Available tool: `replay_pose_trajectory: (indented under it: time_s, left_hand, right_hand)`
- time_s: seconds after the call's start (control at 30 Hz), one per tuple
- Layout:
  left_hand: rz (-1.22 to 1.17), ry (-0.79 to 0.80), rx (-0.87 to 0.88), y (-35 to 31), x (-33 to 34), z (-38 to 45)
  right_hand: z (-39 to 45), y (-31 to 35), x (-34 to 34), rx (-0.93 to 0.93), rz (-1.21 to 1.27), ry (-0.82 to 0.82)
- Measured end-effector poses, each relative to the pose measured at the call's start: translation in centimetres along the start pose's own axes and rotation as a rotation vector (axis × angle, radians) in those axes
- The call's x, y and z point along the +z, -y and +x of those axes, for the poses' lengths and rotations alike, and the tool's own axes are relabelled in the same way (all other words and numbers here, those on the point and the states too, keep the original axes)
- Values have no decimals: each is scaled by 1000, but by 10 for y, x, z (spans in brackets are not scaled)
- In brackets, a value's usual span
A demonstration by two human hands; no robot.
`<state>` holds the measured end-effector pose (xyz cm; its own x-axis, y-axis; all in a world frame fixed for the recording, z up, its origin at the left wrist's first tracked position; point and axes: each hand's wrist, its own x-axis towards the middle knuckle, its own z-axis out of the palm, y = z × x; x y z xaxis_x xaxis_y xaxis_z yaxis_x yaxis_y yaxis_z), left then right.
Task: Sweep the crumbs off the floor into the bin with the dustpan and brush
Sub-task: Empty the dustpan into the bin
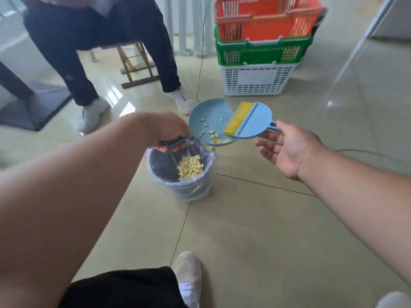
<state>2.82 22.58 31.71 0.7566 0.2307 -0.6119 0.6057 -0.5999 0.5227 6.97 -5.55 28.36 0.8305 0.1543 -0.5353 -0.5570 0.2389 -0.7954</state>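
My left hand [169,130] grips the handle of the light blue dustpan [209,114], which is tilted over the small bin [184,187]. Yellow crumbs [213,135] lie on the pan's lower lip, and some are falling off it. A pile of the same crumbs [190,166] sits inside the bin, which has a clear plastic liner. My right hand [287,147] holds the thin handle of the blue brush [251,121] by the fingertips. Its yellow bristles rest against the pan's surface.
A seated person [93,41] in dark trousers and white shoes is just beyond the bin. Stacked orange, green and white baskets [260,47] stand at the back right. A dark table base [33,107] is at left. My own shoe [189,274] is below the bin.
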Motion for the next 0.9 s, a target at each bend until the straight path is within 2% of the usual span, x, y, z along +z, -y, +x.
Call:
replay_pose_trajectory:
  time_s: [0.1, 0.17, 0.33, 0.37, 0.5, 0.8, 0.9]
  left_hand:
    - [55, -133, -56, 31, -16, 4]
    - [197, -223, -56, 51, -19, 11]
    - [652, -591, 107, 107, -15, 31]
    - [770, -597, 153, 114, -11, 30]
    - [1157, -453, 253, 133, 1, 28]
    - [1183, -547, 384, 108, 3, 19]
    - [1045, -581, 368, 96, 4, 16]
  right_hand:
    - [7, -21, 34, 48, 17, 35]
    - [14, -38, 51, 80, 31, 54]
    - [31, -81, 74, 144, 19, 36]
    - [32, -88, 76, 146, -6, 32]
    - [33, -106, 76, 120, -109, 4]
    - [27, -99, 58, 85, -169, 3]
    - [20, -88, 54, 80, -108, 23]
